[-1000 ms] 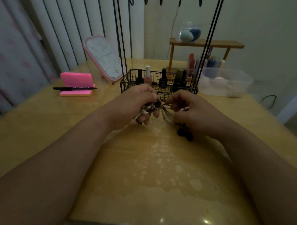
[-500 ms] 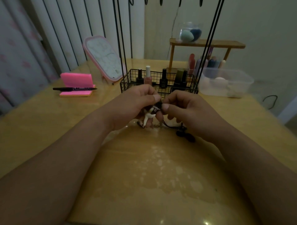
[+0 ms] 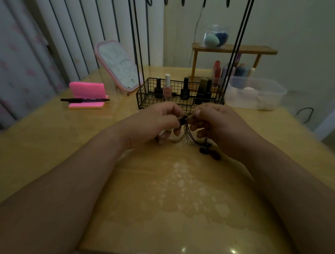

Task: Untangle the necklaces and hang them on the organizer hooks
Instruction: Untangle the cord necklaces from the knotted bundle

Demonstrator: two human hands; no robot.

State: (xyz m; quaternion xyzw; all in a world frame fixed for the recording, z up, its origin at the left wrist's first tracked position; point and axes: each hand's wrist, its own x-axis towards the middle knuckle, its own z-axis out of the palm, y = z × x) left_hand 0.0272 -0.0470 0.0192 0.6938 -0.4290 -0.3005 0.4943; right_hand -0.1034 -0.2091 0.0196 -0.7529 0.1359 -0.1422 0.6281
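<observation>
Necklaces (image 3: pixel 184 121): tangled bunch held just above the worktop (image 3: pixel 163 208), in front of the organizer's wire basket (image 3: pixel 145 98). Left hand (image 3: pixel 155 123) pinches the knot from its own side, fingers curled round it. Right hand (image 3: pixel 217 123) pinches the same knot from the opposite side, its fingertips almost meeting the left's. The knot lies directly between the two pinches. Loose strands hang from it down to the worktop, then trail rightward under the right hand to a dark pendant (image 3: pixel 208 151) lying on the surface. I judge the free run belongs to the right hand, the nearer one; any pull should follow the strands, right and down. Hooks (image 3: pixel 183 2) sit high above the basket, and nothing hangs from those I see. Hanging not yet begun.
</observation>
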